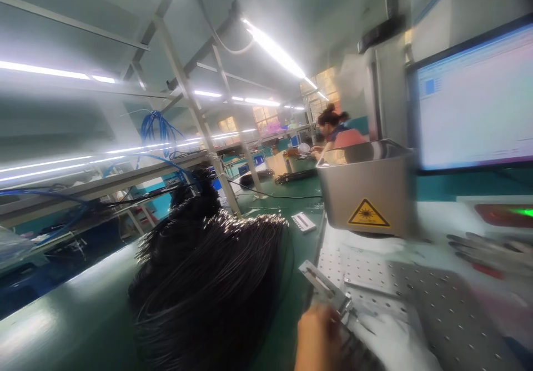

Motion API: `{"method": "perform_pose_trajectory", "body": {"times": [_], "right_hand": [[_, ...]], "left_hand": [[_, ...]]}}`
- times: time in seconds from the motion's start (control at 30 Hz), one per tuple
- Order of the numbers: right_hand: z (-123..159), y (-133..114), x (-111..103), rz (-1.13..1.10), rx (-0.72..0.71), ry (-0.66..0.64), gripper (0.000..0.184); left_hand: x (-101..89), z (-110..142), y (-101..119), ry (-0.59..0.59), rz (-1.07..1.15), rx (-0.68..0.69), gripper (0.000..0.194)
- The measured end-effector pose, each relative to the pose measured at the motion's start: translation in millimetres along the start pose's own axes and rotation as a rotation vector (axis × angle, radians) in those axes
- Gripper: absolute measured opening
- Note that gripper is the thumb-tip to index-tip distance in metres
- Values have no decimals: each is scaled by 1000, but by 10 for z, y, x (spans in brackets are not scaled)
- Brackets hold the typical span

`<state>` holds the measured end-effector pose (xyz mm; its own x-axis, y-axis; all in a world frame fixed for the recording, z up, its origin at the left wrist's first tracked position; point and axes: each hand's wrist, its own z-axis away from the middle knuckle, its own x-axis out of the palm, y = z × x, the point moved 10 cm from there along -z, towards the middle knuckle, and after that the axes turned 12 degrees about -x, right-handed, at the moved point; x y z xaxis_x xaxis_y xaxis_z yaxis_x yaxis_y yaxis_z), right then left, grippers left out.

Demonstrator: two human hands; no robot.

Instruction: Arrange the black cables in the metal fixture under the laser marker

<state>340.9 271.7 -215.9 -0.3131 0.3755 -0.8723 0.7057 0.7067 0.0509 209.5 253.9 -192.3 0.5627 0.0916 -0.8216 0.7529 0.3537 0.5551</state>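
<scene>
My left hand (317,335) reaches in from the bottom edge, smeared by motion. Its fingers are mostly hidden, so I cannot tell whether it grips anything. Just beyond it, a slim metal fixture (327,286) with a slot lies tilted at the edge of a perforated metal plate (449,299). Left of the hand, a big heap of black cables (216,287) with shiny ends covers part of the green table (79,304). My right hand is out of view.
A metal box with a yellow laser warning sign (365,214) stands behind the plate. To the right are a monitor (474,99) and a grey glove (491,249). A small white card (303,222) lies beyond the cables. Farther back, a person (333,129) sits working.
</scene>
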Motion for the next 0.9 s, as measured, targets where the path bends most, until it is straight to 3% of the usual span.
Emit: {"method": "perform_pose_trajectory", "body": {"times": [0.07,0.2,0.27,0.33,0.43,0.57,0.67,0.77,0.9], "right_hand": [[-17,-15,-37,-4,1,-5,48],[-40,-81,-36,70,-41,-61,47],[-42,-99,38,96,-53,-94,45],[-25,-21,106,56,32,-86,39],[9,96,185,-7,148,-73,36],[-12,90,255,-50,78,-112,37],[35,216,472,-173,151,-214,36],[65,236,684,-259,141,-260,35],[50,149,743,-287,47,-227,45]], "left_hand": [[87,-34,-14,-12,-109,-15,22],[128,-48,40,-44,-58,84,26],[181,-93,-37,-80,-92,4,23],[232,-132,-79,-84,-166,-64,20],[318,-169,-6,-67,-263,-52,26],[481,-227,-29,-107,-447,-114,31],[513,-235,-31,-114,-460,-102,33],[453,-164,10,-112,-401,-15,34],[348,21,163,-112,-353,205,35]]}}
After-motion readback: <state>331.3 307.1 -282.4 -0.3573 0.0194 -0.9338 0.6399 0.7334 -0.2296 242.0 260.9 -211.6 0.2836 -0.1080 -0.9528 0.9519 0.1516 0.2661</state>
